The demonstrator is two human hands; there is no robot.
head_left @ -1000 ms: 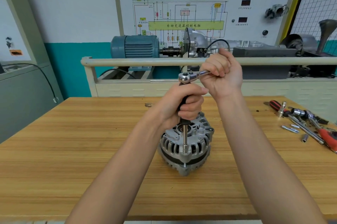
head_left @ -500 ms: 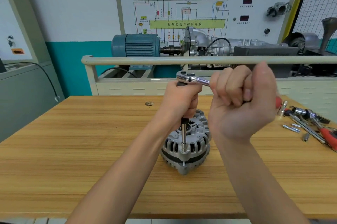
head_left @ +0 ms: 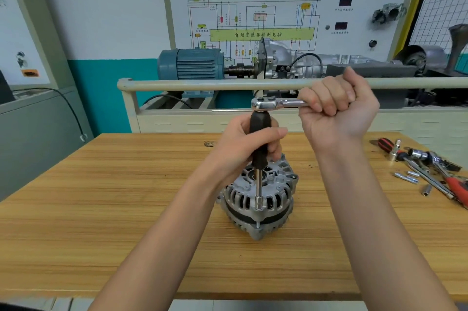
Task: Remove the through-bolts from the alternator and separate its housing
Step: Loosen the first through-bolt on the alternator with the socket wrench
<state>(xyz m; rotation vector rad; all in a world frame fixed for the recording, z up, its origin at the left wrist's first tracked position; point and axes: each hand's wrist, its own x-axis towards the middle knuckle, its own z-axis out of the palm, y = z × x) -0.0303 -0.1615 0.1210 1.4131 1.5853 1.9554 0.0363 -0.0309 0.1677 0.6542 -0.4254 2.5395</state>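
A silver alternator [head_left: 258, 205] stands upright on the wooden table [head_left: 101, 209], its finned housing facing me. A long socket extension with a black grip [head_left: 258, 143] rises vertically from a through-bolt [head_left: 257, 223] at the housing's front rim. My left hand [head_left: 243, 148] grips the black grip just above the alternator. A chrome ratchet [head_left: 272, 104] sits on top of the extension, its handle pointing right. My right hand [head_left: 336, 113] is wrapped round that handle, palm toward me.
Loose tools lie at the table's right edge: a red-handled driver [head_left: 455, 187], sockets and a ratchet [head_left: 428, 158], and several removed bolts [head_left: 407, 177]. Behind the table runs a beige rail [head_left: 202, 83] with a blue motor [head_left: 192, 63] and gearbox display.
My right hand swung the ratchet handle toward me, then back to the right and farther away. The left hand slid lower on the black grip, uncovering its top.
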